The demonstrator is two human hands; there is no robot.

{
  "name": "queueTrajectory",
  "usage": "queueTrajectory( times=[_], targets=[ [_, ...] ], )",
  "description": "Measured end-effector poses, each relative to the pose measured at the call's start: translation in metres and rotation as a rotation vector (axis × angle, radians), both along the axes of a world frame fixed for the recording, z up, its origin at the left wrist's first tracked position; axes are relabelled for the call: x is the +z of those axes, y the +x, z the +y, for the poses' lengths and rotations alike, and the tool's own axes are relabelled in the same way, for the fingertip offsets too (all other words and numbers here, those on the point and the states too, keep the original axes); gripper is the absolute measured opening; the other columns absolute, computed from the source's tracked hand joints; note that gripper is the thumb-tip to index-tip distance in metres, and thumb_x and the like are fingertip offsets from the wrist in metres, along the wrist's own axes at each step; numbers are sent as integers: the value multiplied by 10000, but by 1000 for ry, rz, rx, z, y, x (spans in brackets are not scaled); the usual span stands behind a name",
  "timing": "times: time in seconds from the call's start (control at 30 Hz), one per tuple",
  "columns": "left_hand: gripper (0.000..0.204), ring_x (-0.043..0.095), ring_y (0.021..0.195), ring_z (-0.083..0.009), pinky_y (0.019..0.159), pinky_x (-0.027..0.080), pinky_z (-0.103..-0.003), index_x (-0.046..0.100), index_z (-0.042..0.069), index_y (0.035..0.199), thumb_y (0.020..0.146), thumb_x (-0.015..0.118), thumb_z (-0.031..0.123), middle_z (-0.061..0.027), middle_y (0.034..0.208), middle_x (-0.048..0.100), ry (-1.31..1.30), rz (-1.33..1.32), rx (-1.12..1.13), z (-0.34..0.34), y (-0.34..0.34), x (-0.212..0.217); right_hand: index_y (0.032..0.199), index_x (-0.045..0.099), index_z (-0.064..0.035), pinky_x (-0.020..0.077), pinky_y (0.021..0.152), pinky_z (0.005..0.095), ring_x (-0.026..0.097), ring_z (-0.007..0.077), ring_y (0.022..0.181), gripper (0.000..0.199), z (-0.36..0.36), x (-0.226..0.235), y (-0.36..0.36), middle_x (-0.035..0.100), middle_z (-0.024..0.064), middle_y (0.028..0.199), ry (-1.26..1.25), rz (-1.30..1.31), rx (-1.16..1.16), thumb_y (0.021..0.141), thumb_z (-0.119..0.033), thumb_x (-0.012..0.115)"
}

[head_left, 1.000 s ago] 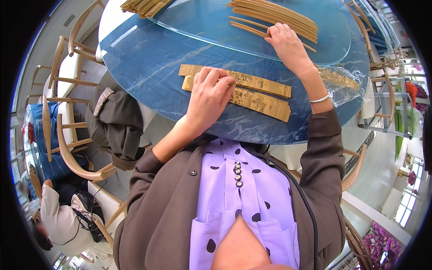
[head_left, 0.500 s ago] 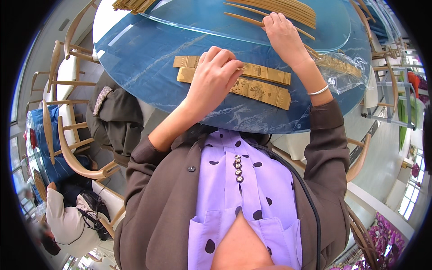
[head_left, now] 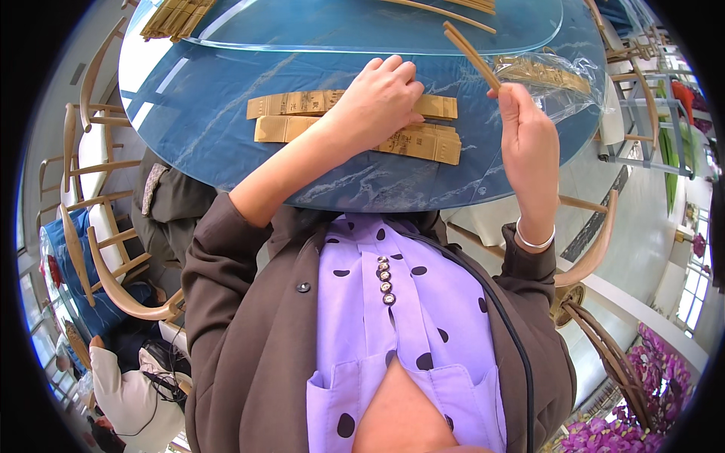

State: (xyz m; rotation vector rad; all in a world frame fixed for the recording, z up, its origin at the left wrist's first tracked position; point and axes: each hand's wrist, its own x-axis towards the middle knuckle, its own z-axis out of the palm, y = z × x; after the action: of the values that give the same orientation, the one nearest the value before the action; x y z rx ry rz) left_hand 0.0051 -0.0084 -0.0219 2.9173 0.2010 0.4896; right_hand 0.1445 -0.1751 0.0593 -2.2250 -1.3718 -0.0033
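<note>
A pair of light wooden chopsticks (head_left: 470,54) is held near the lower end by my right hand (head_left: 529,132), fingers wrapped round, tips slanting up to the left. My left hand (head_left: 377,104) lies over two rows of flat gold-brown paper chopstick sleeves. Its fingers are curled on the far row of sleeves (head_left: 291,103), the thumb bent toward them; the fingertips are partly hidden. Closer to me lies the near row of sleeves (head_left: 427,143), partly covered by my left wrist. Other chopsticks (head_left: 445,13) rest on the glass turntable (head_left: 317,34) at the top.
A clear plastic bag (head_left: 585,94) with more gold-brown sleeves lies right on the blue marbled table (head_left: 219,128). A bundle of filled sleeves (head_left: 177,16) sits at the far left. Wooden chairs (head_left: 124,283) stand around, one with a dark garment (head_left: 170,208). Purple flowers (head_left: 642,385) are at lower right.
My right hand has come back from the turntable toward me with the pair of chopsticks. My left hand stays over the sleeves, now lower and flatter. The view has shifted slightly.
</note>
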Motion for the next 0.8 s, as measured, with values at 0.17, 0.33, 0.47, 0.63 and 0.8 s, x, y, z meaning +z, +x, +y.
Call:
queueTrajectory(
  times=[0.17,0.33,0.47,0.63,0.8],
  targets=[
    [292,539,1013,-237,910,437,-362,668,45,943,830,749,302,-74,985,593,-21,-105,-39,1,-1,-9,889,642,-14,315,489,329,380,149,483,371,-15,-28,2,410,56,543,-5,330,-59,1023,-353,574],
    [302,558,1017,-246,925,448,-374,669,44,1011,834,748,275,-77,1000,600,-76,-245,-43,-3,-8,1,1013,698,6,309,540,233,404,38,603,291,-6,-35,8,479,-68,667,-8,634,-44,970,-281,683],
    [338,579,1025,-254,927,471,-384,662,37,1082,840,742,259,-80,1044,612,-121,-308,-73,-10,-16,10,1081,709,26,403,602,225,504,52,667,341,4,-48,23,635,-13,759,16,792,149,946,-287,704],
    [376,599,1022,-263,932,479,-392,640,35,1128,846,730,267,-88,1054,626,-136,-342,-109,-13,-20,8,1002,742,4,374,570,201,483,20,634,268,9,-42,23,641,-42,718,-38,1032,260,937,-253,708],
    [459,607,1079,-292,950,481,-414,588,32,1264,867,718,222,-111,1139,639,-199,-247,-174,-9,-23,9,1014,745,-9,281,477,178,397,-7,539,228,9,-29,34,640,-33,689,-222,1298,326,925,-217,710]
  ],
)
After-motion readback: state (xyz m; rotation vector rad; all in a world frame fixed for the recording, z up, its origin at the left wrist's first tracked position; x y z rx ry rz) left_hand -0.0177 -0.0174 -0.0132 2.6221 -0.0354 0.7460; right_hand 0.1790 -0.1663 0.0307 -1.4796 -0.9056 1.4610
